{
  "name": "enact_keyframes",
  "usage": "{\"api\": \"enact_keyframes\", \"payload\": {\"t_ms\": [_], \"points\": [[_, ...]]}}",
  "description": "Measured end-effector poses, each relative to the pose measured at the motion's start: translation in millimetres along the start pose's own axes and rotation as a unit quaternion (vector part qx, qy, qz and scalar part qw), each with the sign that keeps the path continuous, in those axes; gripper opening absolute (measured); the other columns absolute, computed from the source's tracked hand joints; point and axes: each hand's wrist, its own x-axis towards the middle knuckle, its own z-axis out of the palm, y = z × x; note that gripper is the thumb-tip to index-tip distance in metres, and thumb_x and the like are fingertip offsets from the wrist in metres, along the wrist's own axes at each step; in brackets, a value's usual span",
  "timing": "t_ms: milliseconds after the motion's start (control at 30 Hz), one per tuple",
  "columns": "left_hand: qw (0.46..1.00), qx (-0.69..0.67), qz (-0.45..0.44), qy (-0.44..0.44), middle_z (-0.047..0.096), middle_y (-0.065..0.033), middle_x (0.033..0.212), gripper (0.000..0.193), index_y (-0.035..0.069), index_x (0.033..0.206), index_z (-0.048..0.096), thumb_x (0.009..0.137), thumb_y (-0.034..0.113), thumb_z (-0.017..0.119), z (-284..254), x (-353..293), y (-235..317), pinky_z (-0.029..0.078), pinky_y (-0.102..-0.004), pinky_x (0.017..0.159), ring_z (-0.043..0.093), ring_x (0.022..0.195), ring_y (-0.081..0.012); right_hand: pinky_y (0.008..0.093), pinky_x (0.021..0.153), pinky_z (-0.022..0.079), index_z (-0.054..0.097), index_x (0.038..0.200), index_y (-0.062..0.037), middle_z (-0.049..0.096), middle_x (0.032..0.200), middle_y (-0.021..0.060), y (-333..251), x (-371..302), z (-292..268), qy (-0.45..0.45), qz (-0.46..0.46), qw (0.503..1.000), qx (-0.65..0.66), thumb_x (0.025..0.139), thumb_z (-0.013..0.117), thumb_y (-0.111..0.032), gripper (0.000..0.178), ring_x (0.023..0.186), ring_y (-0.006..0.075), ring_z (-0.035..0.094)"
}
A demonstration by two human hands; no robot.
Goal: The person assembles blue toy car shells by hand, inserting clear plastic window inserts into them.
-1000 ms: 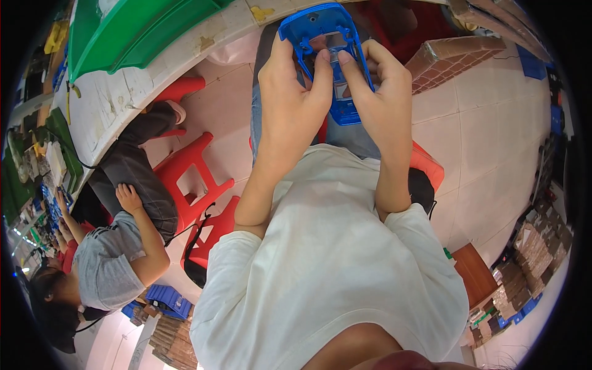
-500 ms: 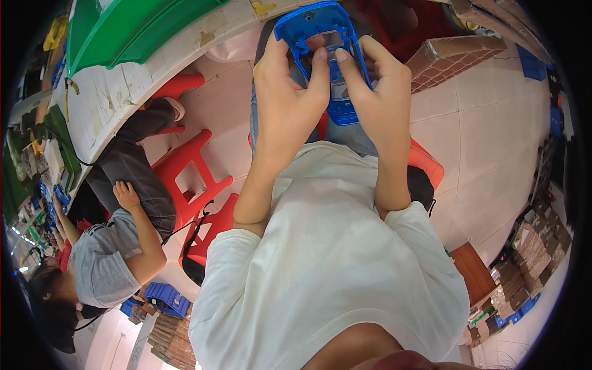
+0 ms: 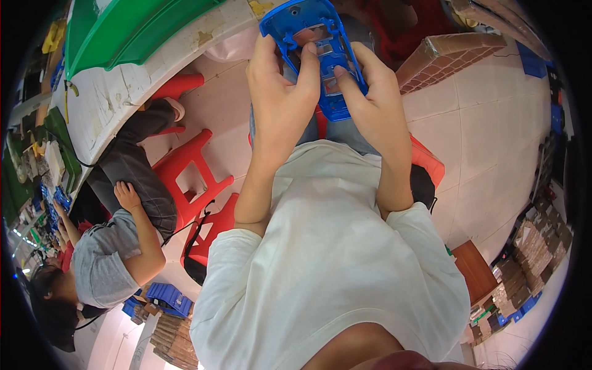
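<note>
Between my hands, above my lap, is a blue plastic housing (image 3: 333, 110), a long hollow shell with window-like openings and small posts inside. Its inner side faces me. My left hand (image 3: 282, 86) grips its left edge, with the thumb laid inside near the upper opening. On the other side my right hand (image 3: 377, 92) holds the right edge, its thumb pressed on the inner part around the lower opening. The fingers behind the shell are mostly hidden.
A worn white table (image 3: 117, 92) curves along the left, carrying a green bin (image 3: 135, 31). Red stools (image 3: 191, 166) stand below it, beside a seated person in grey (image 3: 105, 265). A wrapped carton (image 3: 447, 55) lies at the upper right; stacked boxes (image 3: 533, 246) are far right.
The blue housing and both hands have shifted slightly left and up. The shell has tilted so more of its inside shows, and my right thumb sits lower on it.
</note>
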Motion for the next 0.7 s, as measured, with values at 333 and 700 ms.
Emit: {"api": "enact_keyframes", "payload": {"t_ms": [333, 700], "points": [[0.998, -0.034, -0.037, -0.048, 0.058, -0.0074, 0.089, 0.014, 0.0, 0.093, 0.048, 0.08, 0.002, 0.052, -5.9, -1.5, 0.9, 0.047, -0.0203, 0.065, 0.057, 0.079, -0.0114, 0.0268, 0.046, 0.036, 0.047, 0.087, 0.0024, 0.052, 0.063, 0.0138, -0.8, -3.0, 2.8, 0.009, -0.01, 1.0, 0.016, 0.074, 0.046, -0.002, 0.014, 0.049, 0.0168, 0.045], [0.999, -0.017, -0.016, -0.041, 0.058, -0.0074, 0.087, 0.011, 0.0, 0.09, 0.05, 0.079, 0.0, 0.053, -6.1, -2.8, 1.3, 0.047, -0.0199, 0.065, 0.058, 0.077, -0.0115, 0.0275, 0.047, 0.038, 0.049, 0.088, 0.0016, 0.053, 0.064, 0.0148, -1.8, -3.5, 3.6, 0.03, -0.03, 0.999, -0.03, 0.07, 0.049, 0.0, 0.018, 0.05, 0.0191, 0.048]]}}
